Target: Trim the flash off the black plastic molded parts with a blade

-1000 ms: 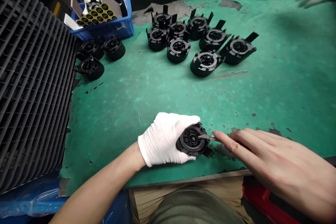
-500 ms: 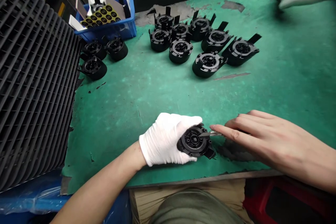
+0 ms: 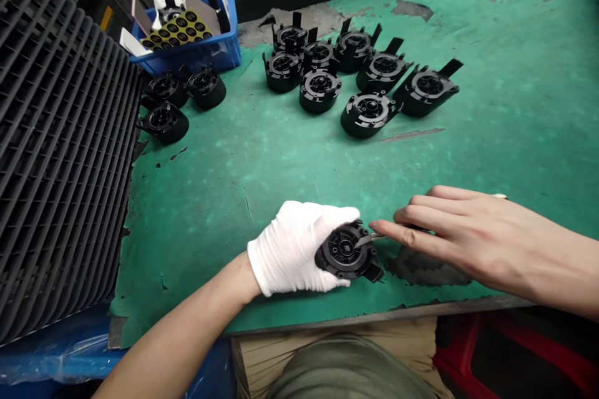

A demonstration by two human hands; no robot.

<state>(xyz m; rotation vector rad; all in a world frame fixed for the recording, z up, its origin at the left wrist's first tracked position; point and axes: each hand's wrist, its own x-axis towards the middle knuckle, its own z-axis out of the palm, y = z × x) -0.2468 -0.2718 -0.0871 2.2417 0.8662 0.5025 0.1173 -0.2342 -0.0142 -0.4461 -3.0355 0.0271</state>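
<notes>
Left hand: the left hand (image 3: pixel 292 249) wears a white glove and rests near the near edge of the table (image 3: pixel 515 106), just left of the middle.
Left grip: closed around the black round part (image 3: pixel 344 254), with the fingers curled over its far rim and left side.
Black round part: it sits on the table under the gloved fingers, its ribbed round face turned up and a small tab sticking out at its near right.
Right hand: the right hand (image 3: pixel 449 230) is bare and comes in from the right, low over the table, with the forefinger stretched toward the part.
Right grip: narrow, pinching a thin metal tool (image 3: pixel 372 237) under the forefinger. How the thumb sits cannot be told.
Metal tool: its tip touches the top face of the part, right of the hub.
Far middle: 8 finished-looking parts (image 3: pixel 369 113) stand in a loose cluster, several with flat tabs pointing up.
Far left: 3 more parts (image 3: pixel 165 122) lie beside a blue bin (image 3: pixel 206 53), which holds a yellow sheet of black discs (image 3: pixel 175 25).
Left edge: a black slatted grille (image 3: pixel 60 156) leans beside the table.
Table surface: green and worn, with bare dark patches under the right hand and at the far edge.
</notes>
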